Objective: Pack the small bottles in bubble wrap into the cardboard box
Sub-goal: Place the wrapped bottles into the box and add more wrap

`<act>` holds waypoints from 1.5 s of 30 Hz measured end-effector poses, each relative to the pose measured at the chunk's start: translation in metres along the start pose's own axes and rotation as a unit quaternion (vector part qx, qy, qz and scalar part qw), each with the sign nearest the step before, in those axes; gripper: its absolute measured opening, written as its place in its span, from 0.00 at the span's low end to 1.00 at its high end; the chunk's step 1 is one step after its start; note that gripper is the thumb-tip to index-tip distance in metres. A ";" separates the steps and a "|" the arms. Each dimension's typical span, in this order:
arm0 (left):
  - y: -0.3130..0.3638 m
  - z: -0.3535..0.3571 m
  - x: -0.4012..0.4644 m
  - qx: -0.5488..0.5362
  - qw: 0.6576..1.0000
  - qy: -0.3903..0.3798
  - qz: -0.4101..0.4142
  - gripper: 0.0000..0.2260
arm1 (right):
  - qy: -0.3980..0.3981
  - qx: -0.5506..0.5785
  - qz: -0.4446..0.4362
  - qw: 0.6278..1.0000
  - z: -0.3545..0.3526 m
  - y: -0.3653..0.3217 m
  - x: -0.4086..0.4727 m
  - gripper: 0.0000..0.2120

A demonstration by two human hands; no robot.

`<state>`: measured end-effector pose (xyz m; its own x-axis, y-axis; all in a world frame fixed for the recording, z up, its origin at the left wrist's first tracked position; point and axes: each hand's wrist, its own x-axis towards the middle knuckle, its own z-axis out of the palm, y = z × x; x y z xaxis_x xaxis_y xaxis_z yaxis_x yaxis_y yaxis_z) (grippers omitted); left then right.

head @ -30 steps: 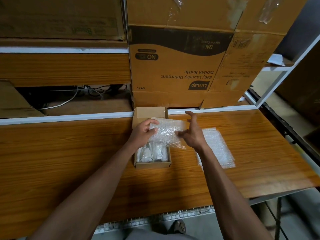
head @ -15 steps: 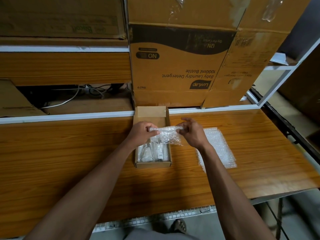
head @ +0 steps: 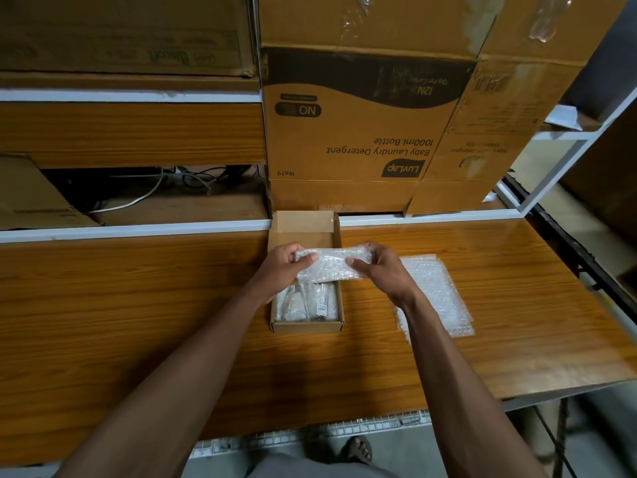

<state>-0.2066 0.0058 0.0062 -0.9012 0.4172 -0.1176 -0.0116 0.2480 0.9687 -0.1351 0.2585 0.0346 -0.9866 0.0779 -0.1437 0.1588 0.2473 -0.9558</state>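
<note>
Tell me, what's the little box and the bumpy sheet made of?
The little box looks like plain brown cardboard, matte, with folded edges. The bumpy sheet looks like clear plastic bubble wrap: see-through, shiny, covered in tiny bubbles.

Left arm: reached forward from the lower left, bare forearm stretched out.
Left hand (head: 281,267): fingers curled, thumb pinched against them on the bubble wrap sheet (head: 331,269) at its left end.
Right arm: reached forward from the lower right, bare.
Right hand (head: 381,270): fingers curled, pinched the sheet's right end; hands level, close together.
</note>
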 end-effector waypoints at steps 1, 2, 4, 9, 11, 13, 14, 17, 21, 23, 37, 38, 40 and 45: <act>0.001 0.000 -0.001 0.004 1.000 0.007 0.004 0.17 | -0.002 0.006 0.000 1.000 0.001 0.000 0.000 0.15; 0.001 0.001 -0.002 0.009 1.000 0.012 0.007 0.15 | 0.002 0.013 0.002 1.000 0.001 0.000 0.000 0.15; 0.001 0.002 -0.002 0.011 1.000 0.024 0.010 0.14 | 0.008 0.030 0.011 0.999 0.001 -0.002 -0.001 0.16; 0.003 0.005 -0.004 0.026 0.998 0.043 0.025 0.14 | -0.018 0.032 0.018 0.999 0.003 -0.006 -0.002 0.22; 0.004 0.006 -0.006 0.026 0.998 0.042 0.026 0.13 | -0.010 0.039 0.009 0.999 0.003 -0.008 -0.004 0.17; 0.004 0.006 -0.008 0.017 0.999 0.033 0.027 0.15 | -0.005 0.047 -0.005 0.999 0.003 -0.006 -0.004 0.11; 0.005 0.006 -0.009 0.005 1.000 0.024 0.019 0.16 | -0.001 0.046 -0.010 0.999 0.003 -0.005 -0.004 0.08; 0.009 0.006 -0.012 -0.020 1.000 0.003 0.013 0.15 | 0.001 0.033 -0.022 0.999 0.003 -0.005 -0.004 0.07; 0.008 0.005 -0.011 -0.027 0.999 0.010 0.025 0.12 | -0.022 0.052 0.000 0.998 0.003 -0.007 -0.007 0.15; 0.011 0.006 -0.012 -0.041 0.998 0.005 0.041 0.09 | -0.034 0.071 -0.003 0.997 0.003 -0.006 -0.006 0.11; 0.007 -0.005 -0.015 -0.051 0.999 -0.010 0.003 0.11 | -0.040 0.115 0.010 0.993 0.001 0.005 -0.001 0.10; 0.006 -0.006 -0.015 -0.055 0.998 -0.015 0.002 0.12 | -0.041 0.119 0.016 0.992 0.001 0.005 -0.001 0.10; 0.005 -0.008 -0.013 -0.061 0.998 -0.021 0.001 0.12 | -0.041 0.121 0.027 0.991 0.003 0.005 0.000 0.09; 0.006 -0.011 -0.013 -0.092 0.995 -0.028 -0.011 0.11 | -0.038 0.171 0.055 0.983 0.007 0.004 0.005 0.11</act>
<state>-0.1993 -0.0079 0.0156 -0.8746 0.4623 -0.1461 -0.1148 0.0954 0.9888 -0.1394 0.2533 0.0288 -0.9663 0.0112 -0.2571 0.2548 -0.0992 -0.9619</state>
